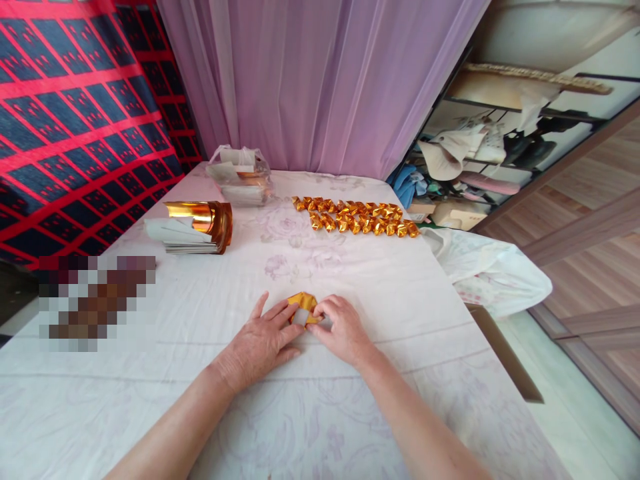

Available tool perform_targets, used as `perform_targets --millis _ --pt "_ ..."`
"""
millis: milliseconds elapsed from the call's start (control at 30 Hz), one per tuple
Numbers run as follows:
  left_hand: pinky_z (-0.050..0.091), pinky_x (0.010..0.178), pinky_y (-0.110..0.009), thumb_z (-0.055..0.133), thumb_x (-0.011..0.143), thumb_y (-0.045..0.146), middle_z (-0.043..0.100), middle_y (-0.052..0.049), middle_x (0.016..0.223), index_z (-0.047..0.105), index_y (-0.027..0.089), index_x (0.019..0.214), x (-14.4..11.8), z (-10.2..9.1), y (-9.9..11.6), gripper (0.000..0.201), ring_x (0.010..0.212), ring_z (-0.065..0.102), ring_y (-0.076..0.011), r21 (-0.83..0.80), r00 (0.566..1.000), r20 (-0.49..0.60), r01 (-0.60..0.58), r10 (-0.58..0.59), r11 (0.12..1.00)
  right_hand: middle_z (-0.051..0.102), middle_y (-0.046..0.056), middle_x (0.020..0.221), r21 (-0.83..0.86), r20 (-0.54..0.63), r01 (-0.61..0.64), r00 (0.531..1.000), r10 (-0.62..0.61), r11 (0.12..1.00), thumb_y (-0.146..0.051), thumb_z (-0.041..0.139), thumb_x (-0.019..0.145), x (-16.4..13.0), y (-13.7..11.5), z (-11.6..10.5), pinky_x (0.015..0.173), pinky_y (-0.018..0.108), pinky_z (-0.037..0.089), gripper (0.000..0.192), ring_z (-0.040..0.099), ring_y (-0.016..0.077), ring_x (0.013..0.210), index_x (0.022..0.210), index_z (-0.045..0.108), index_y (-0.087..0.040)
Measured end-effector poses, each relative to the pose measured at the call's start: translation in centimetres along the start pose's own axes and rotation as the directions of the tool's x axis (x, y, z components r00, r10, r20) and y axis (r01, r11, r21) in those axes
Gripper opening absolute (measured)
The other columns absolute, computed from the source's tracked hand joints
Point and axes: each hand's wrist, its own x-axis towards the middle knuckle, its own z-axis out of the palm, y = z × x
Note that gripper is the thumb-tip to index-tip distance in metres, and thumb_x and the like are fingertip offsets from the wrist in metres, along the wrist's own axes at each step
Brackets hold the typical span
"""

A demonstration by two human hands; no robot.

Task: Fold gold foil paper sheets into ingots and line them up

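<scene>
A sheet of gold foil paper point(303, 301), partly folded and with its pale side showing in the middle, lies on the table in front of me. My left hand point(265, 338) rests flat on the tablecloth with fingers spread, its fingertips on the left edge of the sheet. My right hand point(341, 328) has thumb and fingers pinched on the right edge of the same sheet. Farther back to the right stand two rows of folded gold foil pieces point(357, 215). At the back left sits a stack of gold foil sheets point(200, 227), curled, with pale backs.
A clear plastic bag point(240, 177) with more sheets stands at the table's back. A white plastic bag point(495, 270) hangs by the right edge, above a cardboard box point(505, 353). Shelves point(500, 133) rise at the right, a purple curtain point(320, 80) behind. A blurred patch covers something at the left.
</scene>
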Motion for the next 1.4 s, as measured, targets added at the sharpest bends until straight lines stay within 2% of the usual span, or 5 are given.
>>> perform_targets --millis 233,433,600,933,1400 --pt "0.018 0.116 -0.061 0.057 0.092 0.031 0.054 -0.011 0.143 0.056 0.024 0.120 0.0 -0.3 -0.1 0.028 0.134 0.048 -0.0261 -0.115 0.999 -0.025 0.037 -0.040 0.993 0.064 0.003 0.092 0.039 0.051 0.063 0.997 -0.065 0.997 -0.007 0.061 0.080 -0.2 0.4 -0.5 0.083 0.034 0.046 0.018 0.059 0.0188 0.090 0.090 0.061 -0.022" --pt "0.024 0.117 -0.055 0.048 0.083 0.009 0.052 -0.011 0.145 0.046 0.023 0.135 -0.1 -0.3 -1.1 0.054 0.135 0.047 -0.0219 -0.224 0.984 -0.117 0.106 -0.135 0.969 0.062 0.004 0.099 -0.027 0.078 0.073 0.994 -0.071 0.997 -0.012 0.068 0.078 -0.7 0.3 -0.8 0.089 0.037 0.047 0.026 0.058 0.0212 0.098 0.101 0.063 -0.023" --pt "0.026 0.116 -0.053 0.049 0.086 0.015 0.056 -0.009 0.141 0.042 0.023 0.141 0.0 0.0 -2.1 0.056 0.133 0.048 -0.0228 -0.189 0.977 -0.122 0.152 -0.176 0.970 0.061 0.004 0.099 -0.063 0.065 0.087 0.994 -0.083 0.994 -0.011 0.068 0.078 -0.8 0.3 -0.6 0.089 0.038 0.047 0.026 0.058 0.0216 0.098 0.100 0.064 -0.024" --pt "0.021 0.116 -0.057 0.053 0.094 0.026 0.066 -0.007 0.129 0.058 0.023 0.128 1.0 -0.2 -1.9 0.034 0.123 0.057 -0.0238 -0.179 0.966 -0.089 0.224 -0.243 0.958 0.062 0.006 0.102 -0.088 0.072 0.093 0.994 -0.087 0.992 -0.015 0.071 0.077 -0.8 0.3 -0.5 0.091 0.040 0.047 0.026 0.057 0.0229 0.100 0.101 0.066 -0.022" --pt "0.024 0.114 -0.056 0.061 0.089 0.030 0.066 -0.005 0.124 0.062 0.026 0.125 0.5 0.3 -1.9 0.036 0.115 0.058 -0.0244 -0.197 0.967 -0.141 0.183 -0.213 0.963 0.064 0.005 0.099 -0.129 0.035 0.133 0.991 -0.130 0.983 -0.017 0.070 0.080 -0.9 0.3 -0.3 0.088 0.038 0.048 0.017 0.059 0.0215 0.097 0.097 0.068 -0.023"
